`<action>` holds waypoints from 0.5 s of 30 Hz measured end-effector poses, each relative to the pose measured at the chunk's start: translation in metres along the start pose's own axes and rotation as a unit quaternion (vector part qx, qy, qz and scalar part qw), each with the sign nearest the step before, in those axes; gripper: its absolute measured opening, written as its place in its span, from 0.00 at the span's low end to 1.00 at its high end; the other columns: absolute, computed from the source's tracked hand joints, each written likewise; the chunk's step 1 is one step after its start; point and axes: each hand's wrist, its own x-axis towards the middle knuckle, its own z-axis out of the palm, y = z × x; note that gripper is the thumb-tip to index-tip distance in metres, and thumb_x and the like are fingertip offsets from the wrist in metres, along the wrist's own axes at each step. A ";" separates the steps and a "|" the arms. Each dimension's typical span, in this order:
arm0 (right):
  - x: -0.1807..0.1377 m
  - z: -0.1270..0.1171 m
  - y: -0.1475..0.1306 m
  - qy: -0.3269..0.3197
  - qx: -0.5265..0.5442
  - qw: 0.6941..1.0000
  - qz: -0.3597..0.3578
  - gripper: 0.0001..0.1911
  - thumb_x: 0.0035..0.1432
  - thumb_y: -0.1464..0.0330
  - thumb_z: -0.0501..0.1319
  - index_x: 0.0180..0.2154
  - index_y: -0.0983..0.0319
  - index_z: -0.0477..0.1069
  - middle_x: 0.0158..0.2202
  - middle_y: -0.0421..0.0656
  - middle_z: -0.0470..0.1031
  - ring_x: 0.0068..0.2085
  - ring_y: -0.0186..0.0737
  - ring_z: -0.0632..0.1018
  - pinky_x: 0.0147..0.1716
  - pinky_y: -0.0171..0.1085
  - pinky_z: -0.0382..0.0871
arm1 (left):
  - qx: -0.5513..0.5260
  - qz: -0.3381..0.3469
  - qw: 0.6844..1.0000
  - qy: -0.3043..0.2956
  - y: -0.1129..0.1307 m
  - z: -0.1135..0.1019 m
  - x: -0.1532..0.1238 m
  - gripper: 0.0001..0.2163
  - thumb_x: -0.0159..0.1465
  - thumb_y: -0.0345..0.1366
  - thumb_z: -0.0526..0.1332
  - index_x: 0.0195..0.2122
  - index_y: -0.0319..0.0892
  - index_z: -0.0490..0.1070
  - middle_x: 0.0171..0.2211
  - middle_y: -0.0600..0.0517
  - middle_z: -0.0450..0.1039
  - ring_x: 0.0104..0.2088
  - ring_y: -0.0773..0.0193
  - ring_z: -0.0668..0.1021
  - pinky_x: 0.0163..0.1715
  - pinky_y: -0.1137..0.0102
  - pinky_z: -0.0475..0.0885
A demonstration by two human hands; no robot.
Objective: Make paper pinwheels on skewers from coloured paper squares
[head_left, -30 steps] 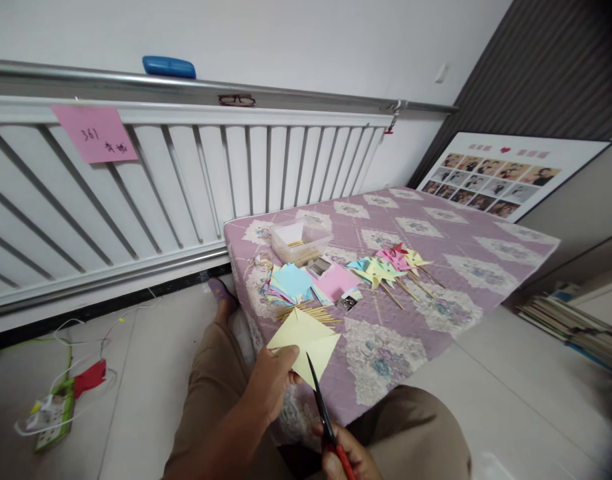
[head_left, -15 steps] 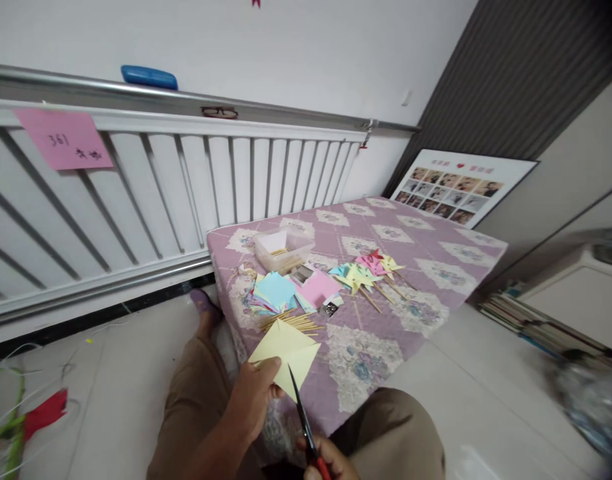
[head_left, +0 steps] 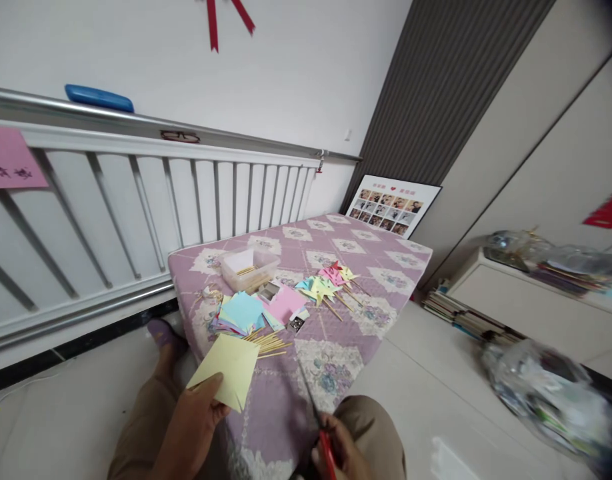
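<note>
My left hand (head_left: pixel 199 410) pinches a square of pale yellow paper (head_left: pixel 231 370) by its lower side, thumb on top. A short slit shows at the paper's lower corner. In my right hand (head_left: pixel 341 447) are scissors with red handles (head_left: pixel 327 453); their dark blades point up and away, apart from the paper. Just beyond the yellow sheet lie thin wooden sticks (head_left: pixel 269 345), a stack of coloured paper squares (head_left: pixel 241 312) with light blue on top, and pink paper (head_left: pixel 286 305). A small box of metal pins (head_left: pixel 297 324) sits beside them.
Finished paper pinwheels (head_left: pixel 321 288) on sticks lie farther right on the flowered tablecloth (head_left: pixel 331 380). A clear plastic box (head_left: pixel 251 267) with sticks stands behind the papers. A radiator (head_left: pixel 226 200) runs along the wall. Plastic bags (head_left: pixel 546 387) rest on the floor at right.
The scissors have come away from the yellow paper, which my left hand has moved left and turned. The view has swung to the right.
</note>
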 end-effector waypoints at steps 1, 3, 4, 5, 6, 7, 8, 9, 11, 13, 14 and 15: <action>0.008 -0.010 -0.003 0.052 -0.030 0.998 -0.019 0.23 0.50 0.59 0.64 0.47 0.61 0.71 0.38 0.47 0.79 0.39 0.48 0.78 0.41 0.41 0.69 | -0.005 0.002 1.000 -0.002 0.001 -0.002 -0.001 0.10 0.51 0.43 0.66 0.29 0.44 0.73 0.25 0.51 0.74 0.30 0.58 0.75 0.27 0.69 0.70; 0.024 -0.028 -0.011 0.101 -0.111 0.988 -0.042 0.19 0.52 0.60 0.62 0.46 0.60 0.72 0.41 0.49 0.80 0.42 0.51 0.78 0.43 0.42 0.68 | -0.013 -0.004 1.000 -0.002 0.001 -0.002 -0.004 0.11 0.51 0.45 0.65 0.30 0.45 0.72 0.26 0.51 0.75 0.31 0.57 0.76 0.27 0.68 0.71; 0.032 -0.035 -0.014 0.118 -0.152 0.980 -0.043 0.16 0.54 0.62 0.60 0.44 0.60 0.73 0.39 0.49 0.80 0.40 0.50 0.79 0.41 0.41 0.69 | -0.017 -0.013 1.000 0.000 0.001 -0.001 -0.005 0.11 0.51 0.46 0.65 0.30 0.46 0.72 0.25 0.51 0.75 0.30 0.57 0.76 0.27 0.68 0.71; 0.040 -0.041 -0.017 0.122 -0.197 0.972 -0.040 0.14 0.56 0.63 0.58 0.44 0.59 0.73 0.36 0.48 0.81 0.37 0.49 0.80 0.38 0.40 0.69 | -0.021 -0.023 0.999 0.003 0.001 0.001 -0.007 0.10 0.52 0.46 0.64 0.29 0.46 0.72 0.24 0.52 0.74 0.30 0.57 0.76 0.27 0.68 0.71; 0.049 -0.046 -0.020 0.126 -0.245 0.961 -0.036 0.14 0.57 0.65 0.56 0.44 0.59 0.73 0.34 0.47 0.82 0.34 0.48 0.80 0.35 0.39 0.69 | -0.028 -0.035 0.999 0.006 0.001 0.002 -0.008 0.10 0.53 0.47 0.63 0.28 0.46 0.71 0.23 0.52 0.74 0.30 0.57 0.76 0.27 0.68 0.71; 0.057 -0.050 -0.021 0.130 -0.290 0.948 -0.034 0.14 0.58 0.66 0.55 0.44 0.60 0.73 0.33 0.48 0.82 0.33 0.47 0.81 0.33 0.38 0.69 | -0.038 -0.045 0.998 0.006 0.000 0.004 -0.009 0.10 0.54 0.47 0.63 0.27 0.46 0.70 0.22 0.52 0.73 0.29 0.57 0.75 0.26 0.68 0.71; 0.065 -0.053 -0.022 0.134 -0.328 0.934 -0.037 0.15 0.58 0.66 0.55 0.46 0.61 0.72 0.33 0.48 0.82 0.33 0.47 0.81 0.31 0.37 0.68 | -0.048 -0.051 0.998 0.000 -0.001 0.005 -0.009 0.10 0.55 0.47 0.62 0.26 0.46 0.70 0.22 0.52 0.72 0.28 0.58 0.75 0.26 0.68 0.70; 0.074 -0.056 -0.022 0.141 -0.354 0.924 -0.040 0.16 0.59 0.66 0.55 0.48 0.62 0.71 0.33 0.49 0.82 0.33 0.47 0.81 0.31 0.37 0.68 | -0.058 -0.055 0.997 -0.007 -0.003 0.006 -0.009 0.10 0.55 0.46 0.62 0.26 0.45 0.69 0.21 0.52 0.71 0.27 0.59 0.74 0.26 0.69 0.70; 0.091 -0.059 -0.022 0.156 -0.384 0.909 -0.044 0.20 0.59 0.66 0.54 0.51 0.65 0.68 0.34 0.51 0.81 0.34 0.48 0.81 0.31 0.37 0.67 | -0.069 -0.057 0.996 -0.026 -0.007 0.007 -0.008 0.11 0.56 0.46 0.62 0.25 0.45 0.68 0.22 0.53 0.70 0.26 0.61 0.72 0.26 0.69 0.69; 0.109 -0.060 -0.019 0.165 -0.409 0.896 -0.046 0.20 0.59 0.67 0.54 0.52 0.67 0.66 0.34 0.53 0.81 0.35 0.49 0.80 0.32 0.38 0.67 | -0.072 -0.061 0.995 -0.041 -0.012 0.009 -0.007 0.11 0.57 0.45 0.61 0.25 0.43 0.68 0.23 0.53 0.70 0.25 0.63 0.71 0.25 0.70 0.67; 0.118 -0.061 -0.017 0.166 -0.423 0.889 -0.049 0.20 0.59 0.68 0.54 0.51 0.69 0.67 0.35 0.55 0.80 0.35 0.49 0.80 0.33 0.38 0.67 | -0.076 -0.064 0.994 -0.045 -0.013 0.010 -0.006 0.11 0.57 0.45 0.61 0.25 0.43 0.68 0.23 0.52 0.70 0.25 0.63 0.71 0.25 0.71 0.67; 0.125 -0.061 -0.015 0.165 -0.436 0.883 -0.053 0.19 0.58 0.70 0.54 0.50 0.69 0.68 0.35 0.56 0.80 0.36 0.50 0.80 0.33 0.39 0.67 | -0.082 -0.067 0.993 -0.049 -0.014 0.011 -0.006 0.11 0.58 0.44 0.60 0.26 0.42 0.68 0.24 0.52 0.70 0.26 0.64 0.71 0.25 0.71 0.66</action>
